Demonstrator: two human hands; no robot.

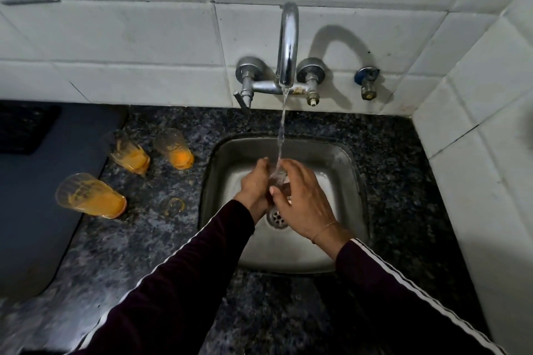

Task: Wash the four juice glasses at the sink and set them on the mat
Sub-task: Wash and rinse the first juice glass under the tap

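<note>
both hands (284,196) cup a glass (278,179) under the running tap (287,46).

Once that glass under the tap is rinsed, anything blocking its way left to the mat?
Partly. Three dirty glasses stand on the counter between the sink and the mat; the nearest one straddles the mat's edge. The glass held in both hands must be lifted over or around them.
</note>
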